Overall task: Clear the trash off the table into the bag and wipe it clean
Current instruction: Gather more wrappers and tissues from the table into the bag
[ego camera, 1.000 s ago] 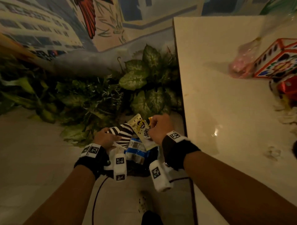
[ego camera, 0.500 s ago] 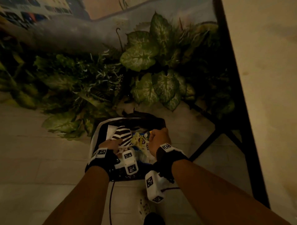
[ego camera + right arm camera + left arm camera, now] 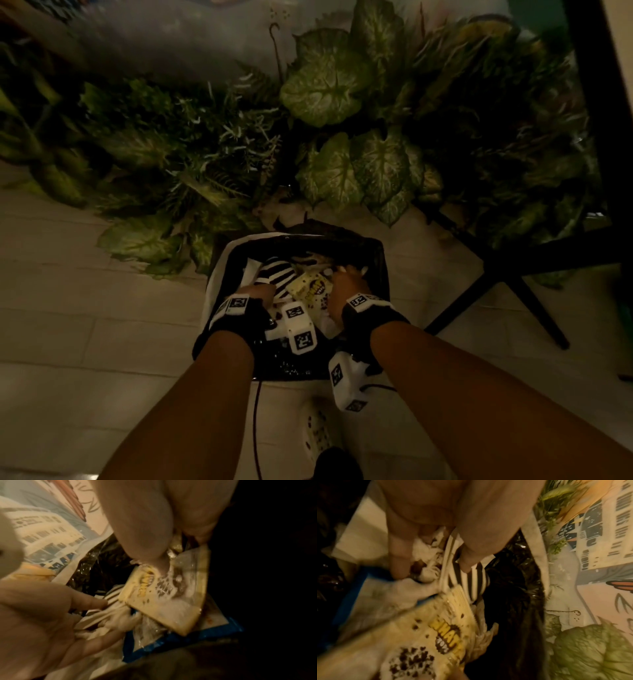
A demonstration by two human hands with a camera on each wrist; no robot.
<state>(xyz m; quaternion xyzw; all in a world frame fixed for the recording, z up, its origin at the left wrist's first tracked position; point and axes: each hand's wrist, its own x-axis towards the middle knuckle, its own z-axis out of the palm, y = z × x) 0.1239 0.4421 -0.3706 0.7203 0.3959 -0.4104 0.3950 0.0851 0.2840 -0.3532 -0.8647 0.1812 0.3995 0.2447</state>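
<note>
1. Bag (image 3: 382, 274): black liner in a white-rimmed holder, on the tiled floor (image 3: 85, 308) before leafy plants (image 3: 329, 89).
2. Left hand (image 3: 255, 293): inside the bag's mouth; thumb and fingers pinch a black-and-white striped wrapper (image 3: 471, 580), with crumpled white tissue (image 3: 428, 555) just beside it.
3. Right hand (image 3: 347, 284): inside the bag; fingers curled, pinching a yellow snack packet (image 3: 164, 599).
4. Blue-edged wrapper (image 3: 171, 639): lies beneath the yellow packet.

You wore black wrist straps (image 3: 239, 322) carrying white camera blocks (image 3: 346, 380) with square black-and-white tags (image 3: 358, 301); your forearms were bare.
</note>
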